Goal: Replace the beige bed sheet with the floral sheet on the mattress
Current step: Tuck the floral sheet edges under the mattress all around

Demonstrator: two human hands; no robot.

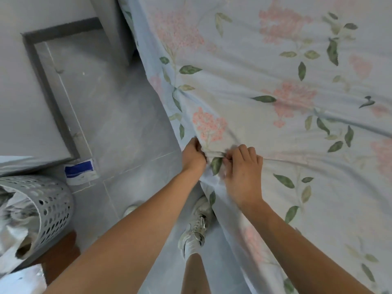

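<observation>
Fingers (228, 160) on floral sheet (265, 81) edge

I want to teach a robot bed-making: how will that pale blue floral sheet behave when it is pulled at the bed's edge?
The pale blue floral cotton-like sheet is probably floppy: creases fan out from where the left hand and right hand pinch it. It likely bunches rather than slides as one piece. It looks light, since its edge drapes loosely toward the grey tiled floor.
</observation>
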